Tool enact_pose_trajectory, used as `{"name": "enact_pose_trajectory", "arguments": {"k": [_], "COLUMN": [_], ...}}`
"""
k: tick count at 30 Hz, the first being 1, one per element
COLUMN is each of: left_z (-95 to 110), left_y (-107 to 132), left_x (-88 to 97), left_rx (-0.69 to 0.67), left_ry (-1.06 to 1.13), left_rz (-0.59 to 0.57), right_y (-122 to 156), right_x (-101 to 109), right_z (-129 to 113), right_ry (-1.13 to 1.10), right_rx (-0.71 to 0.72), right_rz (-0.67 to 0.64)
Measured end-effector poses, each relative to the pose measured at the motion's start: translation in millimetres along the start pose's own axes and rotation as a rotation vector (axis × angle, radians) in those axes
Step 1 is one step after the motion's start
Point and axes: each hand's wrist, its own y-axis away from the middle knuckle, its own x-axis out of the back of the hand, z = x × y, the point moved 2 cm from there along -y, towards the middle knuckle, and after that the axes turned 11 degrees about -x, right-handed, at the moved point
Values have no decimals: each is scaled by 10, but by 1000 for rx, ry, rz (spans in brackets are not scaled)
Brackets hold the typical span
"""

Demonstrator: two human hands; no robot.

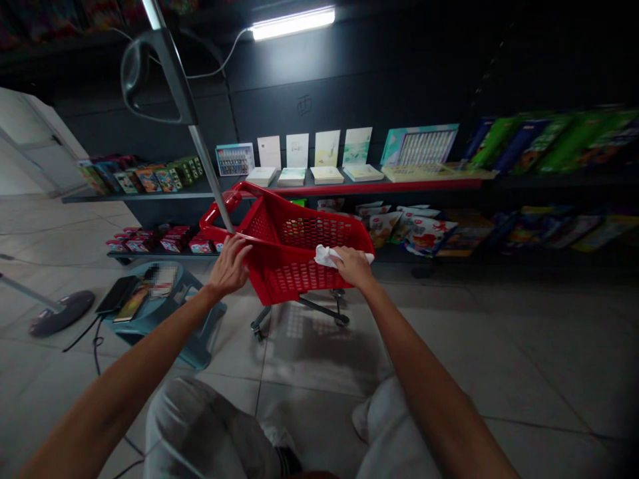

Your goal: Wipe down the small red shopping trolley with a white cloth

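A small red plastic shopping cart with perforated sides stands on grey casters before me. My left hand lies at the rim close to the handle end, its fingers hooked over the edge. Bunched in my right hand is a white cloth, pressed against the near side of the cart toward its front end. The fingers of that hand are closed round the cloth. A metal pole with a grey bracket rises past the cart's red handle; its lower end is hidden.
Behind the cart runs a dark shelf with upright booklets, boxes and bags of snacks. To the left stands a blue-grey plastic stool with flat items and cables. A round pole base sits farther left on the tiled floor.
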Motion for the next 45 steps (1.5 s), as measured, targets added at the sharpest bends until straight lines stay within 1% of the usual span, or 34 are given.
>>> {"name": "enact_pose_trajectory", "arguments": {"k": [1, 3, 5, 6, 7, 8, 10, 11, 13, 17, 19, 21, 25, 29, 31, 33, 35, 37, 39, 42, 44, 45], "left_z": [35, 80, 76, 56, 20, -30, -135, -180, -245, -277, -261, -227, -89, 36, 57, 47, 22, 2, -1, 26, 54, 70], "left_y": [-74, -305, -595, -738, -869, -982, -1145, -1200, -1274, -1318, -1317, -1320, -1372, -1465, -1507, -1535, -1549, -1557, -1572, -1610, -1635, -1645], "left_x": [-5, 12, 47, 56, 59, 54, 26, 9, -24, -63, -63, -57, -69, -161, -228, -291, -342, -372, -385, -388, -386, -385], "left_rx": [-61, -156, -193, -196, -162, -92, 29, 67, 85, 39, 33, 34, -4, 25, 40, 39, 42, 48, 58, 84, 111, 119], "left_ry": [15, 32, 25, 13, -19, -59, -118, -141, -165, -142, -112, -91, -69, -49, -27, -14, -12, -19, -27, -45, -63, -72], "left_rz": [-60, -169, -256, -326, -402, -488, -685, -761, -837, -855, -846, -845, -876, -1027, -1084, -1094, -1086, -1073, -1061, -1046, -1037, -1030], "right_y": [-8, -16, -21, -25, -30, -38, -60, -72, -98, -145, -166, -180, -143, -47, -9, 27, 68, 122, 198, 351, 445, 475], "right_x": [-1, -10, -24, -32, -41, -51, -70, -79, -96, -113, -108, -101, -101, -86, -64, -38, -12, 10, 3, -91, -206, -278], "right_z": [-8, -27, -40, -40, -34, -21, 20, 47, 103, 190, 230, 289, 501, 774, 911, 1037, 1127, 1152, 1095, 884, 721, 647], "right_ry": [1, -6, -13, -19, -29, -48, -113, -157, -246, -373, -450, -542, -666, -670, -698, -756, -836, -926, -1068, -1279, -1419, -1536], "right_rx": [-3, -4, 3, 6, 8, 10, 13, 15, 21, 33, 7, -63, -326, -575, -712, -891, -1061, -1170, -1218, -1220, -1220, -1237], "right_rz": [-3, -4, -5, -4, -3, -3, -8, -12, -28, -49, -6, 86, 352, 615, 720, 810, 861, 840, 736, 546, 450, 395]}}
